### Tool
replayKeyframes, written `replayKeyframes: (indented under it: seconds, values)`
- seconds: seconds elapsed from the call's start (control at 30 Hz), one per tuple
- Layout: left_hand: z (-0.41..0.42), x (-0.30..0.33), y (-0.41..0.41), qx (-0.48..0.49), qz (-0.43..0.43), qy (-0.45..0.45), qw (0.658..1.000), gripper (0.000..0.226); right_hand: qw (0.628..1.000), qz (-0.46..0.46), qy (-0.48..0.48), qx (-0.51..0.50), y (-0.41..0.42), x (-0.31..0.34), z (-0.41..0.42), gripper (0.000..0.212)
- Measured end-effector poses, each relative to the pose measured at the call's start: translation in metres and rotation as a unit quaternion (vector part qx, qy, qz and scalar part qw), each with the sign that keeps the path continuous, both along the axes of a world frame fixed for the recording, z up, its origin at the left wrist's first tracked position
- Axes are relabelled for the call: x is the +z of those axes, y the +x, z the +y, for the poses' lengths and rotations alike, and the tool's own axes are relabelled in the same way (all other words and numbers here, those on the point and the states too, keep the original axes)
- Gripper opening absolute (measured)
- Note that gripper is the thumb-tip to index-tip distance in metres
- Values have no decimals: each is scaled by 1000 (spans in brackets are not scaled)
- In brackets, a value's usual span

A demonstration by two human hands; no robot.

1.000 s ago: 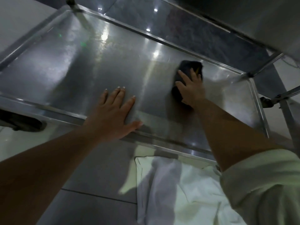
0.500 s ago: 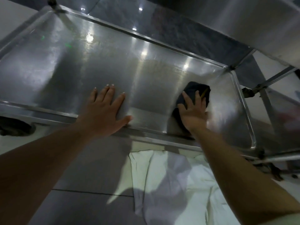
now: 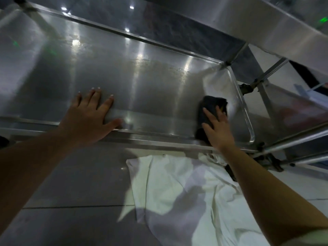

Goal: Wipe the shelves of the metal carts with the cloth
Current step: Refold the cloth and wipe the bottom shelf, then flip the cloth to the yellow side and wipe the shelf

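Note:
A low steel cart shelf point(image 3: 142, 82) with a raised rim fills the upper half of the head view. A dark cloth point(image 3: 211, 105) lies on the shelf near its right end, close to the front rim. My right hand point(image 3: 217, 128) presses flat on the cloth with straight fingers, covering its near part. My left hand point(image 3: 88, 118) rests flat on the shelf at its front rim, fingers spread, about a shelf-half away from the cloth.
A higher shelf of the cart point(image 3: 266, 27) overhangs at the top right. Cart legs and frame tubes point(image 3: 266, 103) stand at the right end. White fabric point(image 3: 177, 192) lies below the front rim, over a grey tiled floor point(image 3: 71, 192).
My right hand has drawn the cloth from the back of the shelf toward the front rim and the right end. My left hand stays flat at the front rim.

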State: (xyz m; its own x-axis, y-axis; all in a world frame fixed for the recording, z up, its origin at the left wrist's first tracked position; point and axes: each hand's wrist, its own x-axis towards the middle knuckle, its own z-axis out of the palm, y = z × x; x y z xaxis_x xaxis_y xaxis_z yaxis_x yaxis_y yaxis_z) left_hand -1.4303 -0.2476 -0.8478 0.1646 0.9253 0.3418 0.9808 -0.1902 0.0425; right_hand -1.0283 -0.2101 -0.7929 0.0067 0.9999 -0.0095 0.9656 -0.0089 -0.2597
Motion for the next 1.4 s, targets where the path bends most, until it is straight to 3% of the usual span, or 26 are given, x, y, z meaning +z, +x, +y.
replayKeyframes:
  seconds: [0.17,0.27,0.5,0.63,0.73,0.87,0.97,1.07,1.2,1.3,1.4]
  values:
    - [2,-5,-1,0,-1,33,999,75,983,-39,-38,-173,44,2,3,54]
    - [1,-2,-1,1,-8,32,999,77,979,-32,-59,-193,29,9,11,57]
    - [0,27,2,59,13,-156,986,97,996,-68,-52,36,-56,28,-28,59]
    - [-6,65,-1,34,50,-289,956,97,975,-33,-101,193,-115,54,-54,57]
    - [-19,106,-6,-16,13,-373,928,87,968,3,-86,236,-146,87,-64,54]
    - [-31,160,-20,-23,37,-429,902,83,971,39,-32,234,-182,138,-58,46]
    - [-41,191,-37,-19,-100,-442,891,92,978,98,-27,179,-213,161,-50,40]
    - [-62,205,-42,-53,-285,-416,862,89,966,233,-39,104,-248,163,-50,31]
    - [-68,201,-30,-75,-393,-309,863,48,902,423,-70,36,-284,162,-63,25]
    - [-71,198,-37,-24,-432,-229,872,11,864,489,-116,46,-292,167,-73,27]
    - [-71,201,-52,11,-499,-233,835,16,864,474,-145,91,-287,164,-79,51]
